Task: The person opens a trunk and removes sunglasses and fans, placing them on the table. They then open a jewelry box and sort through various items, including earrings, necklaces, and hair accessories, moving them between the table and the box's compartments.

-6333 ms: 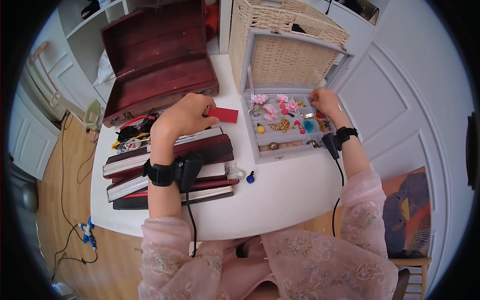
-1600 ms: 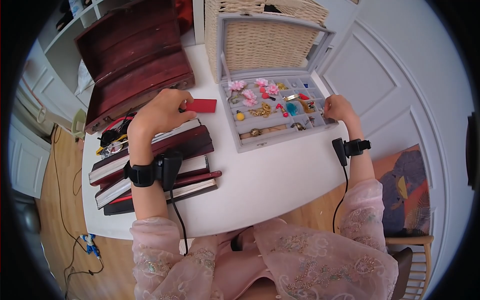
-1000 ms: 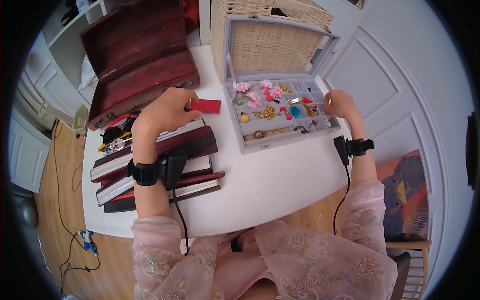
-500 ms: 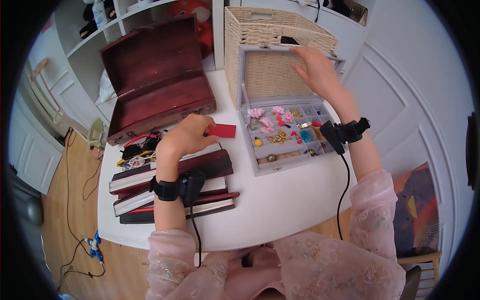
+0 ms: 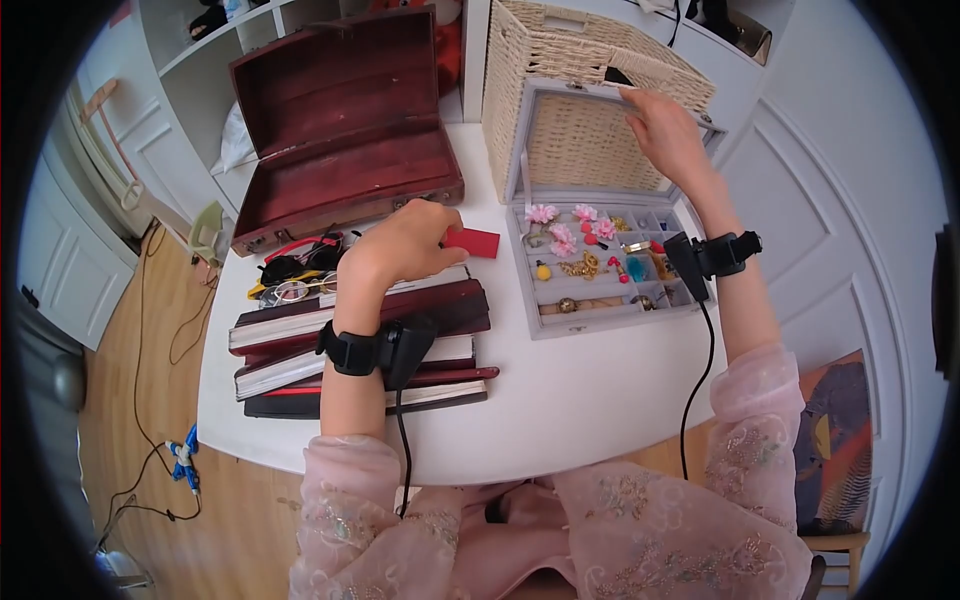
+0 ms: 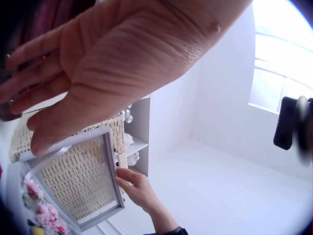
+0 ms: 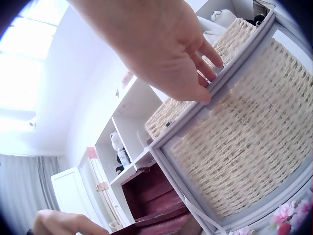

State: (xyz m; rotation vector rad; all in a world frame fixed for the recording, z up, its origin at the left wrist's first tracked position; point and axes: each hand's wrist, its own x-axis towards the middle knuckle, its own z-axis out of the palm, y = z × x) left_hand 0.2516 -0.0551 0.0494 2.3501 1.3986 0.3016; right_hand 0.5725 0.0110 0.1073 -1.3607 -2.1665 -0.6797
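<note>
A grey jewelry box [image 5: 570, 330] stands with its clear-windowed lid [image 5: 525, 150] raised. Pink flowers [image 5: 563, 240], a gold chain [image 5: 580, 265] and other trinkets fill its compartments. My right hand [image 5: 672, 140] grips the lid's top edge; in the right wrist view the thumb lies in front of the frame and the fingers go behind it. My left hand [image 5: 405, 245] is above the back of a stack of books [image 5: 420, 310], beside a flat red rectangular piece [image 5: 475, 243]. In the left wrist view its fingers [image 6: 39, 73] are loosely extended, with the palm showing.
An open dark red suitcase [image 5: 345, 170] stands at the back left. Several glasses [image 5: 290, 270] lie between it and the books. Behind the jewelry box is a woven basket [image 5: 505, 90]. The white table [image 5: 560, 420] has a curved front edge; a panelled door [image 5: 800, 200] is on the right.
My right hand has gone from the box's right side up to the lid's top edge. A blue ornament and a clear one, earlier beside the books, are gone from there. The left hand stays put.
</note>
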